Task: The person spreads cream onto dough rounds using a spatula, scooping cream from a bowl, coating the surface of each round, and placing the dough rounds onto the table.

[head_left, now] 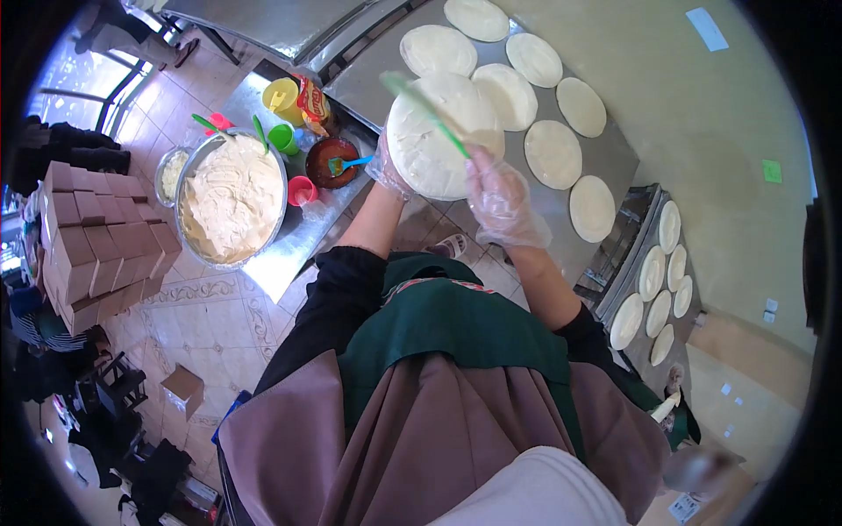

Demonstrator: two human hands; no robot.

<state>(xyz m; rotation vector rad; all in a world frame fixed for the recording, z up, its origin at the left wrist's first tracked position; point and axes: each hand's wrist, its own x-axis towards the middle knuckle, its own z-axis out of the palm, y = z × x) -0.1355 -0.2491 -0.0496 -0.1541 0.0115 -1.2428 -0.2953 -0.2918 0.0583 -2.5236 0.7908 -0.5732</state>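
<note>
My left hand, in a clear plastic glove, holds up a round plate coated with pale cream by its left edge. The fingers beneath the plate are hidden. In my right hand, also gloved, is a green-handled spatula, its blade blurred over the plate's upper part. Left of my left hand stands a large metal bowl heaped with pale cream. Between them sit a bowl of reddish-brown sauce with a blue brush and a red cup.
Several cream-coated rounds lie on the metal table ahead, with more on a second table at right. A yellow container, a green cup and stacked cardboard boxes are at left. Another person's hand shows at lower right.
</note>
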